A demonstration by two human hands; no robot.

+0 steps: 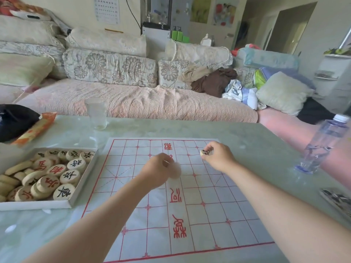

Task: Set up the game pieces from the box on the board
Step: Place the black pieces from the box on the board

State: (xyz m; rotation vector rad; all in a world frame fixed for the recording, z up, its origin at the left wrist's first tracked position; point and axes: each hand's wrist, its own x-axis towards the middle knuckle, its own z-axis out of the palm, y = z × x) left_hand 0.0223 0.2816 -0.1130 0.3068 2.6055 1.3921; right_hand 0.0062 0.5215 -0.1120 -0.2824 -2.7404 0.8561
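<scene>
A white paper board (212, 211) with a red grid lies flat on the table, and no piece rests on it. To its left an open white box (79, 188) holds several round wooden pieces (69, 176) marked in red or black. My left hand (157, 172) hovers over the board's middle, gripping a blurred pale piece (175, 170). My right hand (218, 156) is over the far right of the board, pinching a black-marked piece (206, 152) between its fingertips.
A clear glass (96, 112) stands at the table's far edge. A plastic water bottle (321, 145) stands at the right. A black bag (15, 120) and an orange packet (36, 128) lie at the far left. A sofa runs behind the table.
</scene>
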